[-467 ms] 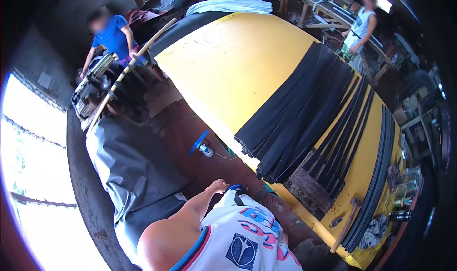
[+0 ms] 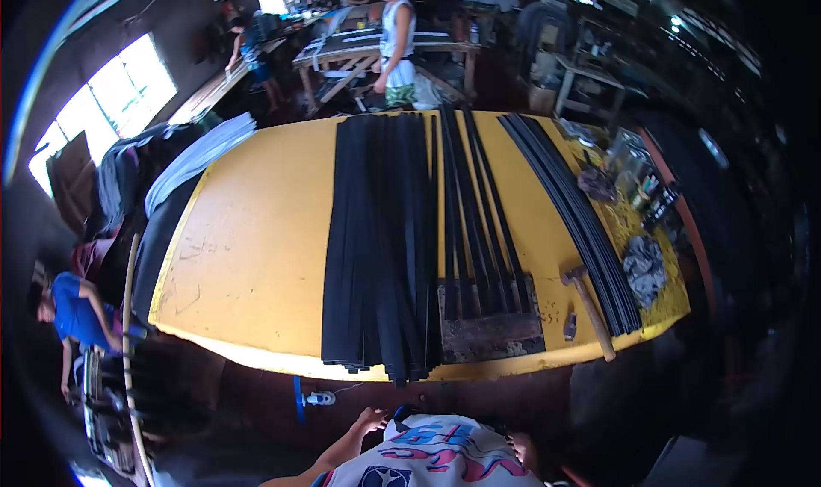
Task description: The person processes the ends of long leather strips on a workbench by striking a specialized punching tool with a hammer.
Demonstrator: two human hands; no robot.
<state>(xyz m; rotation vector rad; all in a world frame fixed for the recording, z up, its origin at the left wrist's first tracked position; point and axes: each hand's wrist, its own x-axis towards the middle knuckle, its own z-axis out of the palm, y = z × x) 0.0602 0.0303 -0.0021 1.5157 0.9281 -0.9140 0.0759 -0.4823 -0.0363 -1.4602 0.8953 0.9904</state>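
Observation:
At the bottom of the view my left hand (image 2: 372, 419) hangs beside my white printed shirt (image 2: 436, 453), short of the yellow table's front edge. Its fingers look curled, but too small to read. My right hand (image 2: 522, 447) is partly hidden by the shirt on the other side, dark and unclear. Black strips (image 2: 376, 239) lie in a wide bundle across the yellow table (image 2: 256, 230). Thinner strips (image 2: 479, 222) fan out over a dark block (image 2: 492, 337). Another narrow bundle (image 2: 590, 230) lies farther right, beside a hammer (image 2: 590, 312).
A person in a white sleeveless top (image 2: 398, 38) stands beyond the table. A person in blue (image 2: 77, 312) is at the left, near a long pole (image 2: 131, 359). A blue fan (image 2: 301, 400) is below the front edge. Crumpled plastic (image 2: 644, 269) lies at the right.
My view has swung to the right, and the table now spans the middle. My left hand remains beside the shirt; my right hand has come partly into view.

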